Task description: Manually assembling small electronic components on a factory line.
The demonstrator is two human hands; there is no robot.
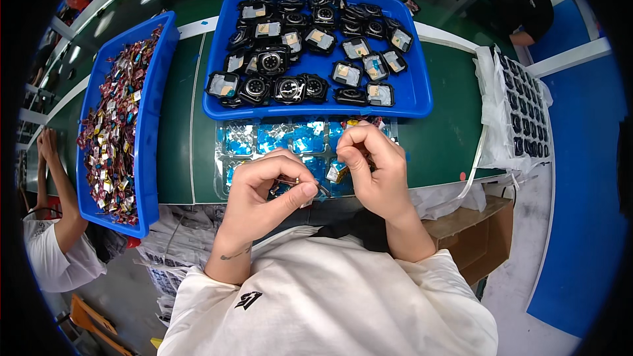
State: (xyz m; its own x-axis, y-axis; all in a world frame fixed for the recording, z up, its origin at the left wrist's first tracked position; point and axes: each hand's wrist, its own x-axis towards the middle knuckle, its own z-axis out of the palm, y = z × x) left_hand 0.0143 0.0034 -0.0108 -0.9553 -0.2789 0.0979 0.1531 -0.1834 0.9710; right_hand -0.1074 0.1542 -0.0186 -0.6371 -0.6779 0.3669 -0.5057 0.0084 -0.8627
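My left hand is closed in a pinch on a small electronic part with a thin dark end, mostly hidden by the fingers. To its right, my right hand has thumb and forefinger pressed together; anything between them is too small to tell. A small blue and yellowish part shows just beside that thumb. Both hands are above the near side of a clear compartment tray, which holds many bits with blue film. Beyond the hands, a blue bin holds black smartwatch cases, some face down.
A long blue bin of small red, white and yellow parts stands at the left on the green table. Black parts sit in stacked trays at the right, with a cardboard box below. Another person's arms reach in at far left.
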